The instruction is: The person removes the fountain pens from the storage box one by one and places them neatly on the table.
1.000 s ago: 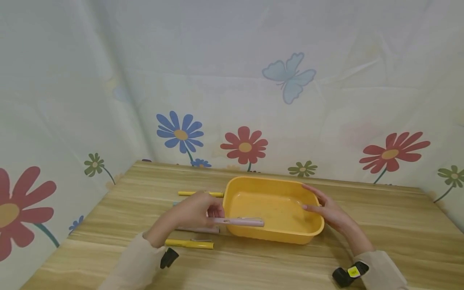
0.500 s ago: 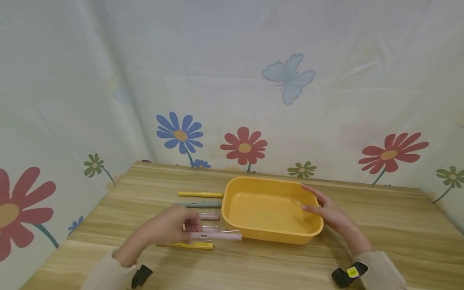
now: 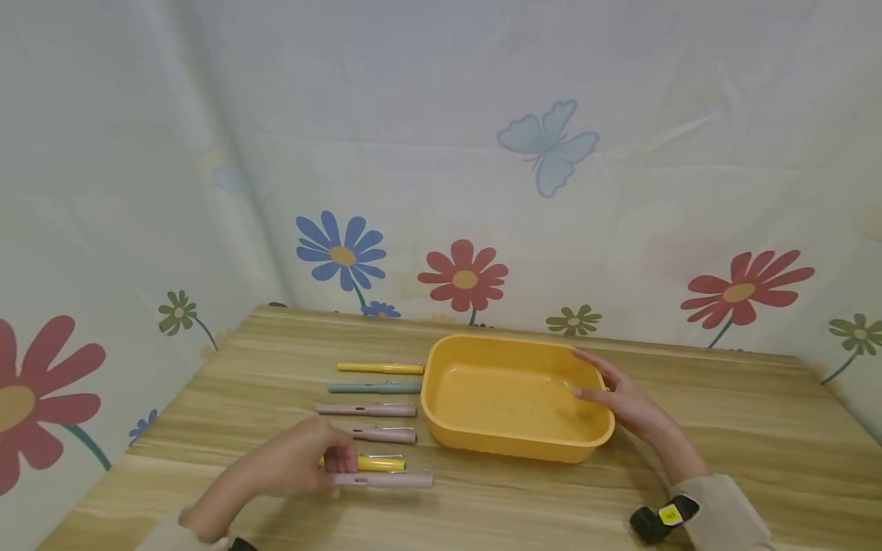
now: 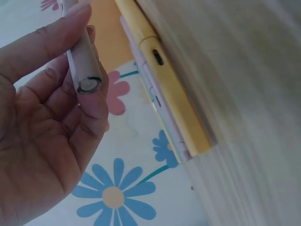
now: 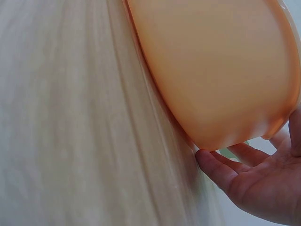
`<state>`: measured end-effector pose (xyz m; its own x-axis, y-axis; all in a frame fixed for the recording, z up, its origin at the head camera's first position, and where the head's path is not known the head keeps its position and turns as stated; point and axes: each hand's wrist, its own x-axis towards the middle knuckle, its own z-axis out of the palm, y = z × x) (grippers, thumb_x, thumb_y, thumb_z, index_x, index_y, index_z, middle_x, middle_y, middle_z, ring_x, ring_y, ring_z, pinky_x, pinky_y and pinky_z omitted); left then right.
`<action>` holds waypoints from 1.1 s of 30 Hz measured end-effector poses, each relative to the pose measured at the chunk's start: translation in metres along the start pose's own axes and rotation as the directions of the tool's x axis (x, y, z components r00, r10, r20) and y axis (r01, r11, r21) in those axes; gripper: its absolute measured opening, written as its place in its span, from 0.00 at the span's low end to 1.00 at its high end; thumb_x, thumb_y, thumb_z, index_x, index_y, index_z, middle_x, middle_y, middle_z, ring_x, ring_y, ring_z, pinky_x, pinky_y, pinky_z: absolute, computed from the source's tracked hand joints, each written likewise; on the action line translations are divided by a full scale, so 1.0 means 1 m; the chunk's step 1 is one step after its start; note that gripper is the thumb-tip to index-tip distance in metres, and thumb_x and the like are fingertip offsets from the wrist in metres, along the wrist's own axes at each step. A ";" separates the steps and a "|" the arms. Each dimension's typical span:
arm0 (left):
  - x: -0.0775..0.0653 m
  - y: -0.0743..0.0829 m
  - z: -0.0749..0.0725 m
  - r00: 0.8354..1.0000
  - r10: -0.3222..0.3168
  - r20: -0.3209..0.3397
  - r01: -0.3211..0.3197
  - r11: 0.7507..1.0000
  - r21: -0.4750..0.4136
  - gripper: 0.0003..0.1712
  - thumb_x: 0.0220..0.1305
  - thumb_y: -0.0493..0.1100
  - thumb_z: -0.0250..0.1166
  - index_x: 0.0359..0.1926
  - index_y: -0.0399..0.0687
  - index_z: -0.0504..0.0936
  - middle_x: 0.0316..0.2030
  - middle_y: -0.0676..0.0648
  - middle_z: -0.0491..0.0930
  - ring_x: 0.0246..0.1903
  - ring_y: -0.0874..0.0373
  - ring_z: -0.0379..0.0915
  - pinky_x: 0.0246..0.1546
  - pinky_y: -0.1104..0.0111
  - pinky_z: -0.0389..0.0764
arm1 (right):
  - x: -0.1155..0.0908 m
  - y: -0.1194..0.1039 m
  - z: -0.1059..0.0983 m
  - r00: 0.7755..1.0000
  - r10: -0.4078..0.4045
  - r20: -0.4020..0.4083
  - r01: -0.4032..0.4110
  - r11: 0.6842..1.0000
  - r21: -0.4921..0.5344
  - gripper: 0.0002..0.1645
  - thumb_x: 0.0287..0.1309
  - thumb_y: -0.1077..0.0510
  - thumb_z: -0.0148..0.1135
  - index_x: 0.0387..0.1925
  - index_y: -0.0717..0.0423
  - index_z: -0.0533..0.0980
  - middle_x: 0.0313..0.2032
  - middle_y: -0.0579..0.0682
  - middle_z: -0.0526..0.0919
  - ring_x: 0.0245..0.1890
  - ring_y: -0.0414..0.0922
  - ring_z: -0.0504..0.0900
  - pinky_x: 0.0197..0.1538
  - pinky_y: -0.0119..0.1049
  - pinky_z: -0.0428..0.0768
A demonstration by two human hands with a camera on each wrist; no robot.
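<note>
A pale pink pen (image 3: 403, 480) with a clip is pinched between the thumb and fingers of my left hand (image 3: 292, 459), near the front of the row of pens. In the left wrist view, the round end of that pen (image 4: 84, 66) points toward the camera. My right hand (image 3: 630, 404) grips the right end of a yellow plastic basin (image 3: 510, 442), thumb inside the rim and fingers outside. The right wrist view shows fingertips (image 5: 211, 165) against the basin's lower outer edge. Just behind the held pen lies a yellow pen (image 3: 386, 464), partly covered by my left hand.
Left of the basin, further pens lie side by side: a yellow pen (image 3: 379, 369), a teal pen (image 3: 375, 388), a pink pen (image 3: 368, 410) and another pink pen (image 3: 389, 436). All rest on the wooden table (image 3: 524, 509). A flowered cloth (image 3: 413, 153) hangs behind.
My left hand has carried the pink pen from the basin's front left rim toward the left and front, past the nearest yellow pen. My right hand and the basin stay nearly still.
</note>
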<state>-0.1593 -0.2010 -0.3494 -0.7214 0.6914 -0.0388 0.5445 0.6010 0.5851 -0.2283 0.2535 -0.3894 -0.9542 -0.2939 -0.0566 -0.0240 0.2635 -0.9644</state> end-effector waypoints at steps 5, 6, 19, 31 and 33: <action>-0.005 -0.008 0.005 1.000 -0.024 0.009 0.024 0.999 -0.034 0.15 0.37 0.32 0.72 0.25 0.53 0.77 0.22 0.61 0.72 0.23 0.69 0.67 0.25 0.74 0.72 | 0.001 0.000 0.000 1.000 0.000 0.002 0.000 1.000 0.003 0.43 0.55 0.59 0.60 0.68 0.55 0.49 0.67 0.66 0.46 0.60 0.63 0.57 0.47 0.41 0.75; -0.006 -0.010 0.006 0.999 -0.031 0.011 0.031 0.999 -0.037 0.15 0.37 0.32 0.72 0.25 0.53 0.77 0.22 0.61 0.71 0.23 0.69 0.67 0.24 0.74 0.72 | 0.001 0.000 0.001 1.000 -0.002 0.003 0.002 1.000 0.005 0.43 0.55 0.59 0.60 0.68 0.55 0.49 0.67 0.66 0.45 0.60 0.63 0.57 0.47 0.40 0.75; -0.014 -0.023 0.009 0.999 -0.038 0.031 0.039 0.999 -0.037 0.17 0.33 0.29 0.71 0.25 0.51 0.76 0.21 0.61 0.71 0.22 0.70 0.67 0.23 0.75 0.72 | 0.002 0.001 0.002 1.000 -0.006 0.004 0.006 1.000 0.016 0.43 0.55 0.59 0.60 0.68 0.56 0.49 0.67 0.66 0.46 0.60 0.62 0.57 0.47 0.41 0.75; -0.012 -0.029 0.010 0.996 -0.038 0.083 0.040 0.999 -0.027 0.19 0.31 0.28 0.71 0.26 0.50 0.76 0.21 0.60 0.71 0.23 0.69 0.67 0.24 0.75 0.72 | 0.001 0.000 0.001 1.000 0.001 0.012 -0.001 1.000 0.024 0.44 0.55 0.59 0.60 0.68 0.56 0.49 0.66 0.67 0.46 0.58 0.62 0.60 0.47 0.43 0.76; -0.012 -0.029 0.010 0.996 -0.043 0.082 0.045 0.999 -0.019 0.19 0.31 0.28 0.71 0.26 0.50 0.76 0.21 0.60 0.71 0.23 0.70 0.67 0.24 0.75 0.72 | 0.000 -0.001 0.001 1.000 0.001 0.016 -0.002 1.000 0.025 0.44 0.55 0.59 0.60 0.68 0.56 0.49 0.66 0.67 0.46 0.58 0.62 0.60 0.47 0.44 0.76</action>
<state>-0.1617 -0.2229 -0.3741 -0.7063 0.6958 -0.1305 0.5036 0.6234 0.5981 -0.2284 0.2528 -0.3890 -0.9492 -0.3086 -0.0621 -0.0150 0.2413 -0.9703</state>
